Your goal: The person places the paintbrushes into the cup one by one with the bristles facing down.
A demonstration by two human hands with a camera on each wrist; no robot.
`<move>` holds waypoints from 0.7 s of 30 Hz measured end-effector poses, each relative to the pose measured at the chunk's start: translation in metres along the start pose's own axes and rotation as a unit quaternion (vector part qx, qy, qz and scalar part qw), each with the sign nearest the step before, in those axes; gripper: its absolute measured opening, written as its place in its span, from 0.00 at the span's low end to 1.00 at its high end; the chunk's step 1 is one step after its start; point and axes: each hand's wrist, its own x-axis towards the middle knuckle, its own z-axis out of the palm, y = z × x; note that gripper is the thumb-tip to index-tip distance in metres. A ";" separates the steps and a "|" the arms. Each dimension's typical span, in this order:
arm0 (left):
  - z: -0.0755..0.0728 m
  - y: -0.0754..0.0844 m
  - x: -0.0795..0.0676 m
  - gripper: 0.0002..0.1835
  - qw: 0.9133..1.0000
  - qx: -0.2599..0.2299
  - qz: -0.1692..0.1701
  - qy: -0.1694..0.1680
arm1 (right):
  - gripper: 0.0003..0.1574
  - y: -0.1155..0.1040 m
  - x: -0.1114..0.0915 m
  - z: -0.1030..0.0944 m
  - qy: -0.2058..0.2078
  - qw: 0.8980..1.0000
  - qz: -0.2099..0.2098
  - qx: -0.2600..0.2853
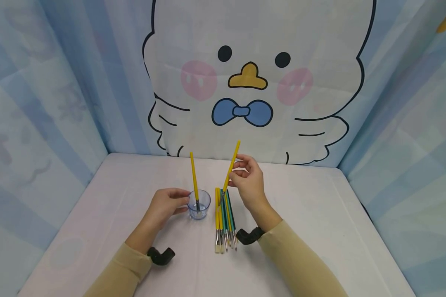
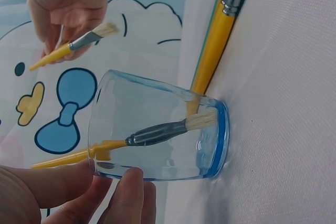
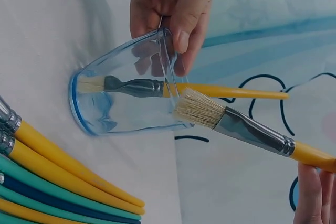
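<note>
A clear bluish cup (image 1: 204, 208) stands upright on the table, and my left hand (image 1: 166, 206) grips its left side near the rim. Inside it leans a yellow-handled paintbrush (image 1: 194, 177), bristles down on the bottom. My right hand (image 1: 250, 180) pinches a second yellow paintbrush (image 1: 235, 157) by its handle, bristle end pointing down. In the right wrist view the pale, flat bristles of the held paintbrush (image 3: 199, 109) overlap the cup's rim. Beneath the right hand, a row of paintbrushes (image 1: 219, 214) with yellow, green and dark handles lies on the table, bristles toward me.
The table (image 1: 308, 227) has a pale cloth cover. Behind it hangs a curtain (image 1: 319, 82) printed with a white cartoon bird, and blue striped curtains (image 1: 33, 123) close off the sides. A black curved piece (image 1: 161, 256) sits at each wrist.
</note>
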 end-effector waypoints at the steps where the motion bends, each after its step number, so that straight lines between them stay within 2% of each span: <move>1: 0.000 0.000 0.000 0.17 1.000 0.000 0.000 0.000 | 0.31 -0.001 0.000 0.001 0.000 1.000 -0.001 0.002; 8: 0.000 -0.001 0.000 0.17 1.000 0.000 0.001 -0.002 | 0.31 -0.004 0.003 0.009 -0.007 1.000 -0.012 0.015; 13: -0.001 -0.002 0.000 0.17 1.000 -0.006 0.017 -0.005 | 0.31 -0.003 0.005 0.015 -0.015 0.999 -0.014 0.032; 17: -0.002 -0.003 0.001 0.17 1.000 -0.008 0.024 -0.008 | 0.31 -0.003 0.007 0.020 -0.009 0.999 -0.020 0.045; 21: -0.001 -0.003 0.001 0.17 1.000 -0.004 0.015 -0.004 | 0.32 -0.003 0.008 0.025 0.003 0.999 -0.024 0.047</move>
